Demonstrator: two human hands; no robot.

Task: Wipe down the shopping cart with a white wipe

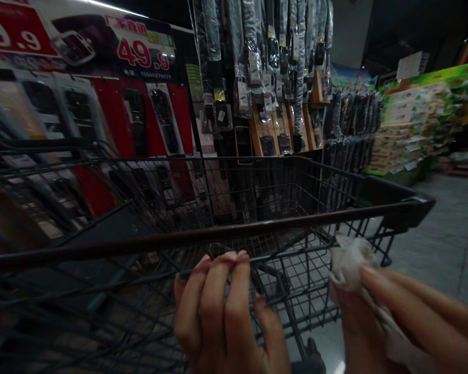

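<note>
A black wire shopping cart (234,232) stretches across the view, its side rail nearest me. My left hand (230,317) is at the cart's near side, its fingers curled over a wire just below the top rail. Farther right, my right hand (409,317) pinches a crumpled white tissue (351,259) between thumb and fingers. The tissue is close against the wires under the rail; whether it touches them I cannot tell. Part of it trails down into the palm.
Belts in clear plastic (253,52) hang on a rack behind the cart. Packaged goods (161,119) hang at left under a price sign (140,52). Stacked packages (398,130) stand at the right, beside grey floor (448,223). A dark flat panel (81,249) is at the cart's left.
</note>
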